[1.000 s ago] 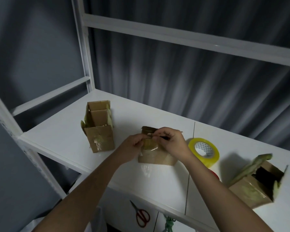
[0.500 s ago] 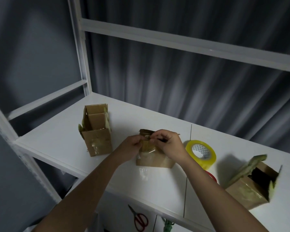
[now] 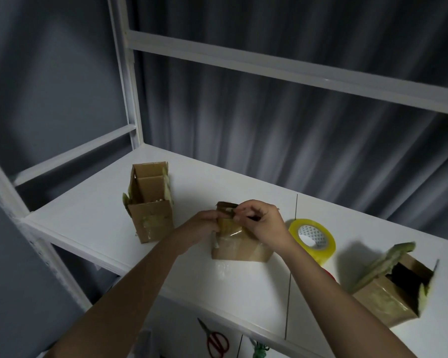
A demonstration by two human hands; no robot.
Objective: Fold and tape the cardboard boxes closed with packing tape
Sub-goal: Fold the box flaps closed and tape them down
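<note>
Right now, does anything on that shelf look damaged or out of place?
Yes. The right box sits tilted, its ragged flap sticking up with torn tape residue. The left box stands open, with crumpled old tape on its front. Both look reused. Scissors lie on the shelf below, away from the tape roll.

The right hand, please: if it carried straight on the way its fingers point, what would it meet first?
The right hand points left across the middle box, so it would probably meet the left hand first; beyond that stands the open box, though depth is unclear.
</note>
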